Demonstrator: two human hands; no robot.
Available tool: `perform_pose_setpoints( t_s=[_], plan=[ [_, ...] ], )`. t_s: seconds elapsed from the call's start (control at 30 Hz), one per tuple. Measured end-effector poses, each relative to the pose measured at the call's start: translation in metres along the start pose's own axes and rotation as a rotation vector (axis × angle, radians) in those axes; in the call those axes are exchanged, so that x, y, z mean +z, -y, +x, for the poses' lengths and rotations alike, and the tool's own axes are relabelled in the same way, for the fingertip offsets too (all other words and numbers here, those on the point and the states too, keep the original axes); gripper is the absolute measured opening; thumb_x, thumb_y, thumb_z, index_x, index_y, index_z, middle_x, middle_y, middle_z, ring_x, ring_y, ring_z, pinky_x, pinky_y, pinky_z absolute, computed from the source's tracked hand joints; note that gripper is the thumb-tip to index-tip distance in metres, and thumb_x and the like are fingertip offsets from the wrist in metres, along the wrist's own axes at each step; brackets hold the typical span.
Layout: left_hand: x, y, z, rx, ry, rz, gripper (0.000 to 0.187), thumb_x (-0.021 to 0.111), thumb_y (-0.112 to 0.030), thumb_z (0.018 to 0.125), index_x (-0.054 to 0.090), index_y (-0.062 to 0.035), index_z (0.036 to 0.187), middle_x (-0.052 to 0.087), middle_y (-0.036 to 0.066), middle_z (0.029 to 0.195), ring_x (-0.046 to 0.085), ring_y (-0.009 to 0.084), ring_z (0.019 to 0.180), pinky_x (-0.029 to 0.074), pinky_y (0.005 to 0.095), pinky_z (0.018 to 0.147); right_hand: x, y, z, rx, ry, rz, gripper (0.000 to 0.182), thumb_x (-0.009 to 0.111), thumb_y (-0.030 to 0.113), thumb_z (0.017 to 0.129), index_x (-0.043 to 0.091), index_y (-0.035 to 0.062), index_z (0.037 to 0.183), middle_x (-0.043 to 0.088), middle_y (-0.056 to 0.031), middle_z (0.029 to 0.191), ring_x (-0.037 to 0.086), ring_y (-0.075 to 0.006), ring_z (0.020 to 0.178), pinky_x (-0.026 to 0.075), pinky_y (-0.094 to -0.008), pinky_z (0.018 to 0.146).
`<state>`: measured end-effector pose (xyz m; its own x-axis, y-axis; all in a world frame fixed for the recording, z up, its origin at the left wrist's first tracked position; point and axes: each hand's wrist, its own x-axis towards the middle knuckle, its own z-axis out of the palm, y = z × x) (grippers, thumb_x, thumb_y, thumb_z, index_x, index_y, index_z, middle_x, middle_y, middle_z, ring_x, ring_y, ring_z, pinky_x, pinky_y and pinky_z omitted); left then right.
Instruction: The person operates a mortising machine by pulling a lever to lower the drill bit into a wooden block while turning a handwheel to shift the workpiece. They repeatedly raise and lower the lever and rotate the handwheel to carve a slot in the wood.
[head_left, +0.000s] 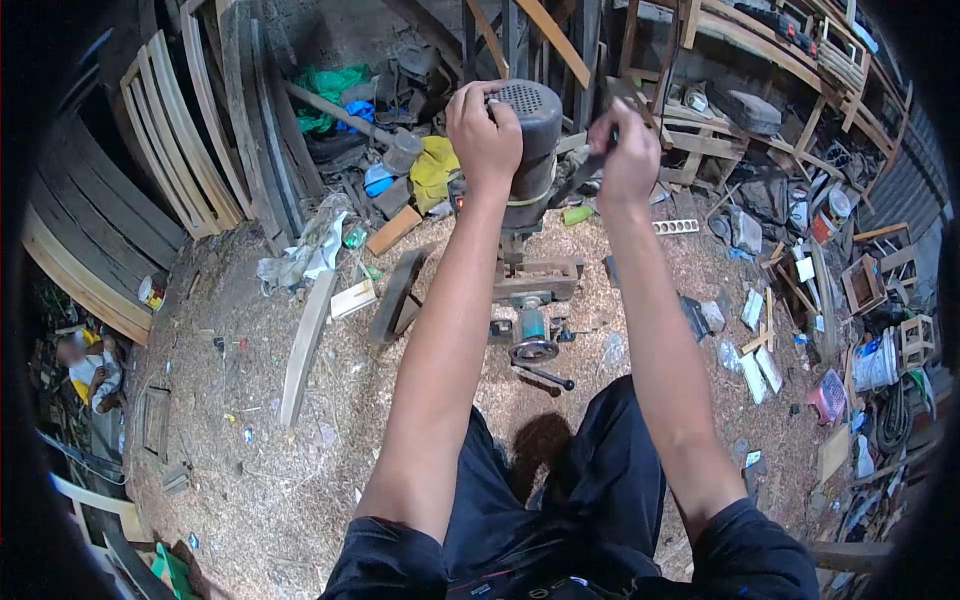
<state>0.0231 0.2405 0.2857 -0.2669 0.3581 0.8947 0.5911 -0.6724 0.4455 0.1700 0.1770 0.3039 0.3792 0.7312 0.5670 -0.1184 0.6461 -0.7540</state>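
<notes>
A floor-standing drill-like machine, its dark cylindrical motor housing (538, 125) topped by a round perforated cap, stands in front of me. My left hand (483, 130) is curled over the left edge of that housing near the cap. To the right, my right hand (630, 150) is closed around the end of a dark lever (578, 183) that slants up from the machine's side. Below the motor, a wooden workpiece (540, 282) sits in the machine's vise. Under it are a teal part (532, 322), a handwheel (534, 350) and a crank handle (545, 378).
Wood shavings cover the floor (270, 470). Curved slatted wooden panels (180, 130) lean at the left. A long board (308, 350) and a dark block (395, 300) lie left of the machine. Scraps and a pink basket (826, 396) are at right. Another person (92, 370) sits far left.
</notes>
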Motion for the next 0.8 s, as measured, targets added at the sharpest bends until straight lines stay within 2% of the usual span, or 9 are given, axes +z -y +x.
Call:
perform_pose_setpoints(
  t_s=[0.07, 0.13, 0.23, 0.33, 0.37, 0.47, 0.5, 0.6, 0.8],
  plan=[
    [-0.002, 0.001, -0.004, 0.007, 0.023, -0.002, 0.024, 0.048, -0.01, 0.083, 0.064, -0.0003, 0.098, 0.063, 0.016, 0.105, 0.056, 0.0349, 0.106, 0.041, 0.0429, 0.096, -0.019, 0.005, -0.039, 0.029, 0.082, 0.177, 0.057, 0.041, 0.041, 0.102, 0.051, 0.0067, 0.058, 0.05, -0.004, 0.057, 0.042, -0.0129, 0.052, 0.034, -0.0296, 0.054],
    [-0.004, 0.004, -0.008, -0.008, 0.072, 0.026, 0.023, 0.05, -0.01, 0.084, 0.064, 0.0011, 0.098, 0.061, 0.019, 0.108, 0.055, 0.0376, 0.107, 0.041, 0.0456, 0.096, -0.048, 0.01, -0.064, 0.247, 0.294, 0.298, 0.057, 0.044, 0.043, 0.102, 0.051, 0.0079, 0.058, 0.051, -0.0054, 0.058, 0.045, -0.0143, 0.054, 0.037, -0.0316, 0.056],
    [-0.01, 0.005, -0.007, -0.021, 0.156, 0.034, 0.028, 0.051, -0.015, 0.088, 0.062, 0.0025, 0.106, 0.056, 0.022, 0.12, 0.051, 0.0397, 0.114, 0.039, 0.0477, 0.1, -0.064, 0.034, -0.059, 0.707, 0.468, -0.193, 0.05, 0.051, 0.04, 0.099, 0.061, 0.0024, 0.066, 0.06, -0.0086, 0.065, 0.055, -0.0196, 0.063, 0.045, -0.0363, 0.063],
    [-0.018, 0.016, -0.017, 0.024, 0.246, 0.076, 0.039, 0.05, -0.022, 0.093, 0.054, 0.0018, 0.124, 0.047, 0.024, 0.135, 0.044, 0.0411, 0.127, 0.034, 0.0489, 0.107, -0.037, 0.049, -0.051, 0.513, 0.726, -0.737, 0.046, 0.057, 0.039, 0.095, 0.065, -0.0053, 0.085, 0.064, -0.0139, 0.079, 0.063, -0.0249, 0.081, 0.047, -0.037, 0.076],
    [-0.02, 0.022, -0.023, 0.046, 0.276, 0.096, 0.044, 0.05, -0.025, 0.095, 0.051, 0.0013, 0.131, 0.044, 0.025, 0.14, 0.041, 0.0416, 0.131, 0.032, 0.0492, 0.109, -0.035, 0.047, -0.047, 0.364, 0.834, -1.083, 0.053, 0.059, 0.038, 0.092, 0.061, -0.0121, 0.108, 0.068, -0.0183, 0.098, 0.07, -0.0308, 0.085, 0.054, -0.0382, 0.079],
    [-0.06, -0.003, -0.053, 0.037, 0.337, -0.02, 0.055, 0.048, -0.029, 0.098, 0.037, -0.0009, 0.143, 0.036, 0.025, 0.148, 0.033, 0.0427, 0.138, 0.026, 0.05, 0.113, -0.035, 0.036, -0.036, 0.845, 0.953, -1.105, 0.05, 0.06, 0.032, 0.091, 0.057, -0.0111, 0.116, 0.066, -0.0207, 0.107, 0.073, -0.0331, 0.079, 0.058, -0.0377, 0.072],
    [-0.073, -0.009, -0.067, -0.011, 0.379, 0.003, 0.06, 0.051, -0.026, 0.097, 0.03, -0.0014, 0.148, 0.034, 0.025, 0.15, 0.03, 0.043, 0.14, 0.024, 0.0492, 0.114, -0.023, 0.055, -0.037, 0.978, 0.947, -1.058, 0.044, 0.061, 0.026, 0.09, 0.057, -0.0083, 0.118, 0.067, -0.0232, 0.101, 0.072, -0.0322, 0.068, 0.056, -0.039, 0.059],
    [-0.098, -0.007, -0.118, -0.139, 0.489, 0.037, 0.06, 0.055, -0.021, 0.093, 0.034, -0.0006, 0.145, 0.037, 0.024, 0.147, 0.034, 0.0412, 0.138, 0.026, 0.049, 0.113, -0.024, 0.072, -0.037, 0.854, 1.02, -1.215, 0.045, 0.057, 0.018, 0.083, 0.06, -0.0138, 0.115, 0.064, -0.0323, 0.111, 0.069, -0.04, 0.092, 0.052, -0.0452, 0.089],
    [-0.12, -0.009, -0.167, -0.261, 0.65, -0.009, 0.053, 0.062, -0.015, 0.086, 0.045, -0.0001, 0.134, 0.049, 0.022, 0.134, 0.044, 0.0397, 0.128, 0.03, 0.0495, 0.11, -0.08, 0.005, -0.123, 0.501, 0.656, -1.108, 0.038, 0.055, 0.018, 0.081, 0.065, -0.0137, 0.1, 0.065, -0.035, 0.102, 0.065, -0.0436, 0.102, 0.052, -0.0446, 0.088]
  ],
)
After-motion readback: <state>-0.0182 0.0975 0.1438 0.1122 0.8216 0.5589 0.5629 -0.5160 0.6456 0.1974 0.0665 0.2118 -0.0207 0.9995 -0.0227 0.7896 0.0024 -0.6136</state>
